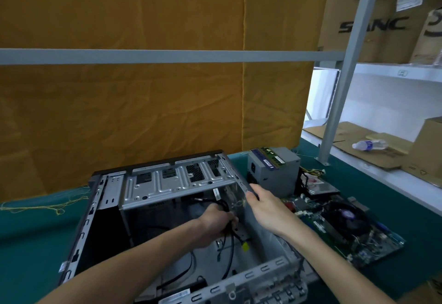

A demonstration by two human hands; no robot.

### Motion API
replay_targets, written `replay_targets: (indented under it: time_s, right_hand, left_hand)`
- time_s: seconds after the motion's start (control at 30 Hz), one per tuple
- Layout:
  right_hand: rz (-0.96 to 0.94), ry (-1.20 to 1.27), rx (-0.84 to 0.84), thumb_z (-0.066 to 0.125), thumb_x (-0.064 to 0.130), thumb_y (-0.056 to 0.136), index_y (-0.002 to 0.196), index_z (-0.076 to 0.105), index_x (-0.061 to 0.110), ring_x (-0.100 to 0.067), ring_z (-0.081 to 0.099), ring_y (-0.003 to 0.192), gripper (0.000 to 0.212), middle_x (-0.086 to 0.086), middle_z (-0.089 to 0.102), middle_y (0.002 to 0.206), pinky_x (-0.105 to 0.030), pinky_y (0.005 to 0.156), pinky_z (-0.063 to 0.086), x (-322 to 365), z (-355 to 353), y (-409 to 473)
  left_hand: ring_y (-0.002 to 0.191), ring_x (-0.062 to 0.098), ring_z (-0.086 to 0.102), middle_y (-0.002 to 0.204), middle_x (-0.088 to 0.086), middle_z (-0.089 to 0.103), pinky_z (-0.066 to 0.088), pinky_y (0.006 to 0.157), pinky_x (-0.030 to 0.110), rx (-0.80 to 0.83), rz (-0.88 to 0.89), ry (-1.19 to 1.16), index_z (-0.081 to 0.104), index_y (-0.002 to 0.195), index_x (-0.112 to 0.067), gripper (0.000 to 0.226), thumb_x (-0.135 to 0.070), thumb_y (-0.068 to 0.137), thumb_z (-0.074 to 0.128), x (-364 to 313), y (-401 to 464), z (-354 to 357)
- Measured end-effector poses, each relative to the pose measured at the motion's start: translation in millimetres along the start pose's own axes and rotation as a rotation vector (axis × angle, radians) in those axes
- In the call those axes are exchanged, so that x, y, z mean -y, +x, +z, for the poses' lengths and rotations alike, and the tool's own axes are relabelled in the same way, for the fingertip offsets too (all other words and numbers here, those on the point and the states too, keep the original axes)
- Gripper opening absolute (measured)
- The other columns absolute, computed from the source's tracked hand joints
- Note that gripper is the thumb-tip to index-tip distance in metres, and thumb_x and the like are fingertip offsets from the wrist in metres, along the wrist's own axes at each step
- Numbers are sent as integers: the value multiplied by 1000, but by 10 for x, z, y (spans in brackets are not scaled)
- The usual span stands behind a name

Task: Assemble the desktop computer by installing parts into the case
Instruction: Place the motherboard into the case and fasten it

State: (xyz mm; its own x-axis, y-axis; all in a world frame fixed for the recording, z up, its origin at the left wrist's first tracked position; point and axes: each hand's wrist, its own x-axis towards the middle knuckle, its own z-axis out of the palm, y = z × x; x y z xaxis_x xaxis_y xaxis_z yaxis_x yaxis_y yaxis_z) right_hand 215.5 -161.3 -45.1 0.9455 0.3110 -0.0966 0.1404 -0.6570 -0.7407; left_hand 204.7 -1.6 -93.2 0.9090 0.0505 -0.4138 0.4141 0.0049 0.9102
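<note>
Gripping a bundle of black cables [228, 224] with the left hand [216, 223], fingers curled round them deep inside the open case [153, 184], close to its right wall. Hooking the right hand [265, 204] over the top edge of that same right wall, fingertips folded over the metal rim, thumb side toward the camera, seemingly steadying the case.

Lying just outside that wall, on the green counter [28, 232] toward its right edge: the motherboard [344, 227], flat, fan upward, long axis running away from the camera and rightward. Sitting nearer the right hand than the left, with only the case wall between. Standing behind it, toward the far edge of the counter, the grey power supply [273, 172], memory sticks [272, 156] resting on its top.

Judging from this: probably clearing the cables off the case floor to open room for the board; reaching it means crossing rightward over the wall, a move better suited to the right hand.
</note>
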Motion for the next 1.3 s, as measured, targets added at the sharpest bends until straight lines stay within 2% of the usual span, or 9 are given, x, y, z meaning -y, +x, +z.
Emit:
replay_targets:
  time_s: [0.2, 0.5, 0.6, 0.77, 0.87, 0.97, 1.1, 1.2, 1.3]
  right_hand:
    - [25, 30, 1, 27, 45, 110, 162, 23, 32, -21, 27, 153, 54, 6, 30, 166, -42, 121, 24, -28, 7, 17]
    - [31, 29, 15, 26, 45, 110, 162, 21, 33, -20, 28, 152, 53, 6, 29, 166, -38, 118, 25, -38, -1, 30]
    - [29, 35, 17, 26, 46, 110, 161, 23, 34, -19, 32, 150, 53, 6, 33, 165, -36, 111, 29, -40, 3, 33]
    - [38, 48, 34, 27, 48, 110, 161, 22, 36, -17, 36, 147, 52, 8, 34, 163, -31, 100, 28, -47, -5, 19]
    - [41, 41, 26, 27, 47, 110, 160, 24, 36, -10, 51, 126, 51, 8, 46, 154, -28, 94, 33, -27, -1, 12]
    - [34, 20, 9, 28, 46, 110, 155, 33, 37, 7, 53, 88, 46, 18, 59, 112, -19, 75, 37, -11, 5, 8]
    - [36, 39, 15, 28, 45, 110, 157, 30, 37, -19, 48, 137, 47, 7, 49, 152, -34, 102, 36, -16, 4, 18]
    - [46, 35, 28, 27, 45, 110, 161, 24, 34, -21, 36, 147, 51, 7, 38, 162, -38, 113, 31, -32, -1, 25]
    - [42, 34, 27, 27, 45, 111, 162, 22, 33, -20, 33, 149, 53, 7, 35, 164, -38, 115, 29, -50, 3, 48]
  left_hand:
    - [53, 14, 53, 74, 11, 62, 48, 53, 25, -44, 72, -84, 53, 86, -3, 21, 6, 102, 43, 22, 34, 23]
    - [75, 29, 63, 100, 28, 64, 53, 89, 46, 130, -23, -177, 53, 121, 16, 39, 0, 103, 23, -69, 8, 58]
    - [77, 27, 59, 95, 24, 65, 48, 103, 48, 133, -45, -239, 62, 111, 13, 45, -5, 105, 22, -23, 34, 31]
    - [58, 18, 58, 72, 8, 62, 50, 85, 44, 80, -23, -264, 62, 102, -2, 37, 6, 101, 26, 57, 28, 78]
    - [62, 18, 59, 85, 13, 66, 49, 94, 50, 129, -26, -275, 60, 112, 0, 37, 3, 105, 24, 7, 8, 65]
    - [74, 22, 64, 93, 18, 68, 53, 95, 49, 178, -34, -262, 57, 120, 6, 38, -2, 108, 22, -59, 39, 64]
    - [96, 33, 66, 108, 26, 69, 53, 99, 47, 222, -13, -149, 61, 122, 10, 40, -2, 105, 27, -150, 79, 137]
    - [109, 38, 68, 117, 26, 70, 52, 105, 48, 262, -31, -80, 62, 126, 9, 43, -8, 104, 28, -163, 79, 98]
    - [103, 32, 73, 117, 23, 71, 59, 94, 43, 258, -41, -34, 58, 129, 0, 36, -7, 108, 30, -157, 66, 31]
